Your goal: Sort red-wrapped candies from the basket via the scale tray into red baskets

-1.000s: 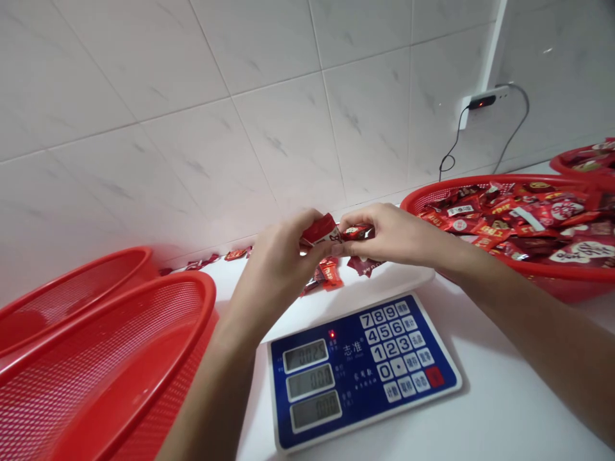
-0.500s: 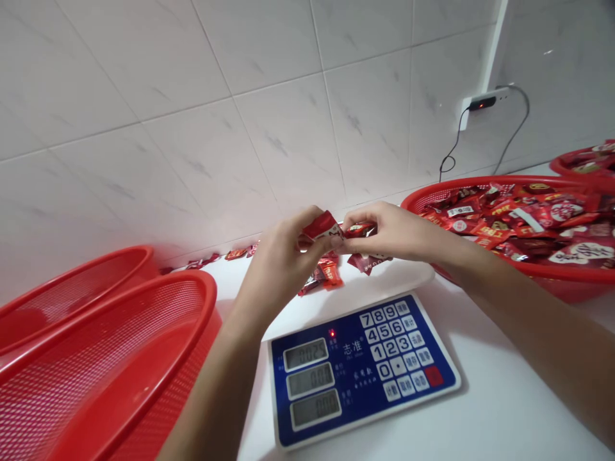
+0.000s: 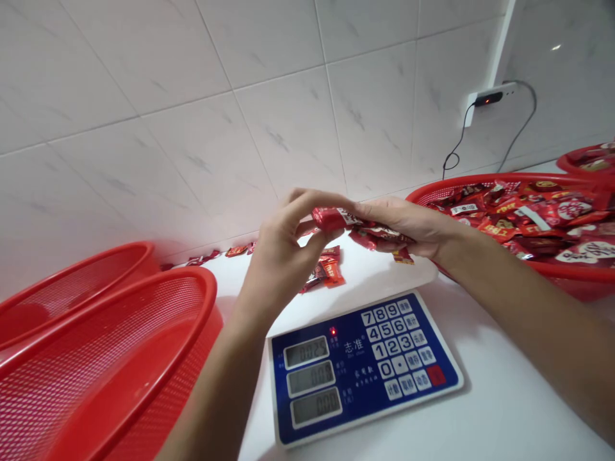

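Note:
My left hand [image 3: 283, 253] pinches one red candy packet [image 3: 331, 218] between thumb and fingers, above the white platform of a weighing scale [image 3: 365, 365]. My right hand [image 3: 408, 224] is turned palm up just to the right, cupping several red candy packets [image 3: 379, 235]. The two hands nearly touch. A few more red packets [image 3: 327, 272] lie on the scale's platform below the hands.
Two stacked empty red mesh baskets [image 3: 96, 358] stand at the left. A red basket full of candy packets [image 3: 528, 218] is at the right, with another behind it [image 3: 590, 160]. A charger and cable [image 3: 485, 105] hang on the tiled wall. Loose packets [image 3: 225, 253] lie along the wall.
Both hands have risen a little. My right hand has turned palm up with packets in it, and my left hand holds its packet against that hand.

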Available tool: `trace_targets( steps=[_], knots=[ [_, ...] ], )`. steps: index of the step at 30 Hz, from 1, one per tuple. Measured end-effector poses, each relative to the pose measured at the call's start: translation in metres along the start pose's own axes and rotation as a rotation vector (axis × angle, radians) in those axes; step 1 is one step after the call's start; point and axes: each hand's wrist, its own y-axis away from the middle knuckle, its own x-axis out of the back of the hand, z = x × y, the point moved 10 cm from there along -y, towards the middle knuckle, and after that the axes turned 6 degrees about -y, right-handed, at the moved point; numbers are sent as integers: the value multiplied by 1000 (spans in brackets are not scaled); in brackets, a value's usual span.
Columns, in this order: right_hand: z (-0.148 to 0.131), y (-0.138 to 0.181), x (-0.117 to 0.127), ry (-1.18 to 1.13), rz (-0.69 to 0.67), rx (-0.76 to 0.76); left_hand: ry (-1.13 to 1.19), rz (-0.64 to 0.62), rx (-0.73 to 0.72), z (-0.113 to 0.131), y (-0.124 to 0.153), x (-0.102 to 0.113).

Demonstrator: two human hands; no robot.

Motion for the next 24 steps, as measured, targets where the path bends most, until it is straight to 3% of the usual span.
trace_targets(
  steps=[5,9,16,24],
  knots=[
    [-17,6,14,-26,150,108,69,-10,245,-35,2,0],
    [-30,12,14,-7,187,202,175,-30,367,-52,3,-6],
    [-31,11,-2,15,167,184,53,-61,304,-32,3,-1],
    [-26,9,-2,36,133,185,-83,-94,263,-30,3,0]
  ],
)
